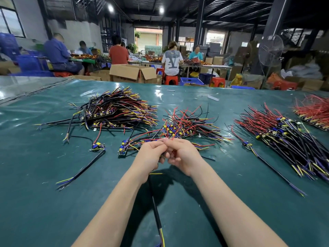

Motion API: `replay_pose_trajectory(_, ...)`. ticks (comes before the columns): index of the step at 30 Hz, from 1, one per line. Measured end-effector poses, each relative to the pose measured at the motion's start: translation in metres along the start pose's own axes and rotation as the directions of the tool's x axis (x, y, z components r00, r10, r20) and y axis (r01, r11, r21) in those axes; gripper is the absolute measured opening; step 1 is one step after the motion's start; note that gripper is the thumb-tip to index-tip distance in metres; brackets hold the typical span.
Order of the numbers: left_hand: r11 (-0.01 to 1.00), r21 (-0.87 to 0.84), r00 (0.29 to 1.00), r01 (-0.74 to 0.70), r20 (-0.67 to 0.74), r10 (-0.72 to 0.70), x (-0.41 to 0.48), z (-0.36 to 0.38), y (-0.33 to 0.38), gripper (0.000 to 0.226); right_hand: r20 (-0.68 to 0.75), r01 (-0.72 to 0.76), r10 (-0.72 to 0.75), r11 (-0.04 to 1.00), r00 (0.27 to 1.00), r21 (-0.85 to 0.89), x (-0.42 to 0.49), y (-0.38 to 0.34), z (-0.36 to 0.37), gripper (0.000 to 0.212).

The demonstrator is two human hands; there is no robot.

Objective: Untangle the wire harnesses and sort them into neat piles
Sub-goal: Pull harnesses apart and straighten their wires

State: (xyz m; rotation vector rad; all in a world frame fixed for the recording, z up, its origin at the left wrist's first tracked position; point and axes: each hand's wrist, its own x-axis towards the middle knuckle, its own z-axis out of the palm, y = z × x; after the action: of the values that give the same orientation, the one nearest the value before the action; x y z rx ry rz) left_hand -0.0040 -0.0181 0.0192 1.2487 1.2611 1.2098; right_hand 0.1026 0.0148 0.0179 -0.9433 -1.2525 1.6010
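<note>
Held harness (156, 207): its black cable runs from between the two hands down toward the camera, with yellow and blue cores showing at the bottom edge.
Left hand (151, 154): fingers curled, thumb and forefinger pinching thin wires of the held harness above the table (53, 193).
Right hand (183, 154): fingers curled, touching the left hand and pinching the same wires; a bit of red shows inside the curl.
Loose harness (97, 146): lies alone on the table to the left of the hands, its black cable trailing toward the near edge.
Middle tangle (188, 125): red, black and yellow wires crossed every way, just beyond the hands.
Left pile (115, 111): harnesses stacked roughly in line, with their wire ends fanned to the right.
Right pile (281, 134): harnesses laid side by side, well apart from the middle tangle.
Red pile (313, 111): mostly red wires, at the far right edge.
Cardboard box (131, 73): open, on the floor behind the table.
Background: people sit at other tables, and a fan (270, 52) stands at the right.
</note>
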Motion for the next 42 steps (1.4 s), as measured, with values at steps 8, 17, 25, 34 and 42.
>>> replay_pose_trajectory(8, 0.981, -0.038, 0.981, 0.192, -0.010, -0.193, 0.002, 0.002, 0.002, 0.026, -0.008, 0.016, -0.019, 0.949, 1.000, -0.315, -0.006, -0.011, -0.012, 0.016)
replay_pose_trajectory(17, 0.978, -0.154, 0.990, 0.141, 0.022, -0.140, 0.000, -0.006, 0.001, 0.022, 0.115, -0.023, 0.020, 0.999, 0.993, 0.024, -0.008, -0.019, -0.016, 0.019)
replay_pose_trajectory(25, 0.987, -0.155, 0.999, 0.041, 0.002, -0.042, -0.001, 0.001, -0.002, 0.024, 0.005, 0.073, -0.073, 0.997, 0.997, -0.033, -0.007, -0.016, -0.012, 0.021)
replay_pose_trajectory(34, 0.998, -0.052, 0.994, 0.022, 0.113, -0.016, -0.004, 0.006, -0.004, 0.022, -0.348, 0.157, -0.082, 0.969, 0.934, 0.192, 0.000, -0.022, -0.032, 0.029)
replay_pose_trajectory(42, 0.995, -0.098, 0.984, 0.009, 0.179, 0.009, -0.006, 0.014, -0.006, 0.026, -0.347, 0.172, 0.105, 0.714, 0.932, 0.678, 0.002, -0.028, -0.033, 0.030)
